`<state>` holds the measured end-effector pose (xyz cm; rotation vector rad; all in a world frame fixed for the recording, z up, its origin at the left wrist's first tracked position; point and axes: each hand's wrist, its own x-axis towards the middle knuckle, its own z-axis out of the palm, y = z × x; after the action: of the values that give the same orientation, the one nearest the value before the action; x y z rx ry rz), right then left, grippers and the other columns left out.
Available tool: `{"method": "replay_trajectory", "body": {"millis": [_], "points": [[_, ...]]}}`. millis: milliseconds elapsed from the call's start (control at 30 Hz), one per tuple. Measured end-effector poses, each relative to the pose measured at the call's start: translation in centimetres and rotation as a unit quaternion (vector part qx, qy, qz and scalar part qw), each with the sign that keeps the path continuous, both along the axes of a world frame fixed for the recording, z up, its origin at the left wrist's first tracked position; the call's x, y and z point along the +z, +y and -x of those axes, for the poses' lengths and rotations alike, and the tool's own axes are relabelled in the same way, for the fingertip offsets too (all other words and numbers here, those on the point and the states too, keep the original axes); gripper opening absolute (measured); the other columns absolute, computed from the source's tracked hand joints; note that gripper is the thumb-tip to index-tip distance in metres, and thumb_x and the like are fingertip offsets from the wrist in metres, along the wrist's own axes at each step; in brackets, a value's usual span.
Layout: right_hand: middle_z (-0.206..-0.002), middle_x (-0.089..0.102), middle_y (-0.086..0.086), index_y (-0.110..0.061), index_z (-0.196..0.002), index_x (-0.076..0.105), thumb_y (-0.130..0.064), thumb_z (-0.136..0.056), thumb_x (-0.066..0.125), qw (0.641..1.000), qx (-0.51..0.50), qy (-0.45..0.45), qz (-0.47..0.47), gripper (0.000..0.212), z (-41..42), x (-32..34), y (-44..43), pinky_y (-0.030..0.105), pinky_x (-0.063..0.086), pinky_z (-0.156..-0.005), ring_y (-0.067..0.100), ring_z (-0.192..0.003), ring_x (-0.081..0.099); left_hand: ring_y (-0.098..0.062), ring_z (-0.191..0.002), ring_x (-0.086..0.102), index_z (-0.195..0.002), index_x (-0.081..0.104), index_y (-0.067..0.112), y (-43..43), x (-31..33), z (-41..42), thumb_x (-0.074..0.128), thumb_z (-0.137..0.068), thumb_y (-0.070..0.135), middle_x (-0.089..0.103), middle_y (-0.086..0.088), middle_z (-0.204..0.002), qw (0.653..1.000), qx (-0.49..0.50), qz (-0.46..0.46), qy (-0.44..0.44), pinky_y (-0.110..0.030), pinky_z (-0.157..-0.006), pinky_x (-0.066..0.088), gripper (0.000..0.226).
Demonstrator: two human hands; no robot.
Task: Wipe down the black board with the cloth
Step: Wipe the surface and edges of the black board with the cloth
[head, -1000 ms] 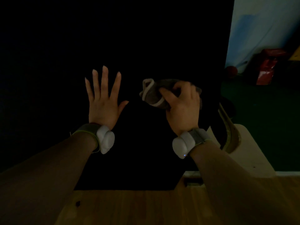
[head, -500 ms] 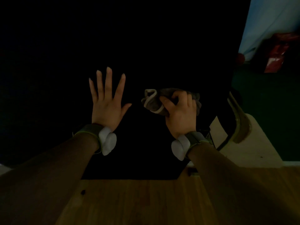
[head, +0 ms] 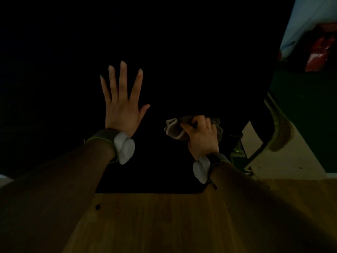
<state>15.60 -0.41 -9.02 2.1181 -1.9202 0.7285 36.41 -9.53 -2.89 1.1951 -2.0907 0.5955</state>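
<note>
Dim light, detail poor.

- Left hand (head: 121, 106): spread wide, fingers straight, palm flat against the black board (head: 182, 52), left of centre. It held nothing and looked to be bracing the panel.
- Right hand (head: 202, 136): fingers curled tight round the cloth (head: 175, 131), which was bunched into a wad and pressed to the board low down, near its right edge. A loose fold with a pale hem stuck out to the left of the knuckles.
- The board filled most of the view; its bottom edge met a wooden desk (head: 164, 216).
- A metal frame (head: 273, 115) stood just beside the board's right edge. Whether it was the board's stand or a chair, I could not tell.
- A red bag (head: 321, 50) lay well apart, far right.

Risks, as judged:

- The wad was small, so each pass likely covers only a narrow strip. Streaks or missed bands seem probable, and black on black in this light would hide them.
- A stroke carried rightward could run off the edge and knock the knuckles on the frame.
- Hard pressure low and to one side might rock or slide the board if its footing is loose. The left hand's brace sat higher and well to the left, so it may not stop that.
- The free fold could drag and smear, or slip out of the grip.
- Most of the board, including all of the upper part, probably remains to be wiped.
</note>
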Motion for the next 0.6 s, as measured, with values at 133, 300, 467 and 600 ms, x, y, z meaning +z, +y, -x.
{"method": "replay_trajectory", "body": {"millis": [133, 300, 467, 600], "points": [[-0.095, 0.061, 0.029, -0.013, -0.111, 0.071, -0.018, -0.075, 0.073, 1.000, 0.005, -0.017, -0.004, 0.037, -0.1, 0.3, 0.2, 0.056, 0.048, -0.072, 0.049, -0.082, 0.058, -0.053, -0.137, 0.009, -0.148, 0.013, 0.017, 0.3, 0.0, 0.2, 0.054, -0.088, 0.052, 0.016, -0.033, -0.150, 1.000, 0.003, -0.003, 0.010, -0.064, -0.110, 0.004, 0.081], [-0.127, 0.047, 0.022, -0.025, -0.135, 0.052, -0.032, -0.093, 0.058, 0.991, -0.003, 0.061, -0.120, 0.042, 0.4, -0.7, 0.1, 0.049, 0.032, -0.096, 0.040, -0.116, 0.042, -0.052, -0.138, 0.008, -0.149, 0.013, 0.016, 1.0, 0.2, 0.4, 0.052, -0.090, 0.050, 0.013, -0.032, -0.151, 1.000, -0.002, -0.017, 0.020, -0.063, -0.111, 0.005, 0.078], [-0.144, 0.028, 0.011, -0.036, -0.144, 0.033, -0.042, -0.100, 0.040, 0.979, -0.025, 0.053, -0.196, 0.045, 0.4, -1.5, 0.0, 0.045, 0.023, -0.106, 0.031, -0.129, 0.025, -0.051, -0.139, 0.005, -0.150, 0.010, 0.017, 1.1, 0.6, -0.2, 0.050, -0.089, 0.048, 0.010, -0.030, -0.152, 1.000, 0.001, -0.029, -0.011, -0.063, -0.111, 0.003, 0.079], [-0.151, 0.018, 0.013, -0.034, -0.147, 0.030, -0.040, -0.100, 0.042, 0.958, -0.012, 0.089, -0.272, 0.048, 0.6, -0.2, -0.2, 0.050, 0.019, -0.111, 0.035, -0.137, 0.017, -0.048, -0.140, 0.004, -0.150, 0.010, 0.018, 1.7, 1.0, -0.2, 0.048, -0.089, 0.049, 0.009, -0.027, -0.154, 0.999, 0.016, -0.047, -0.017, -0.064, -0.110, 0.001, 0.078]]}}
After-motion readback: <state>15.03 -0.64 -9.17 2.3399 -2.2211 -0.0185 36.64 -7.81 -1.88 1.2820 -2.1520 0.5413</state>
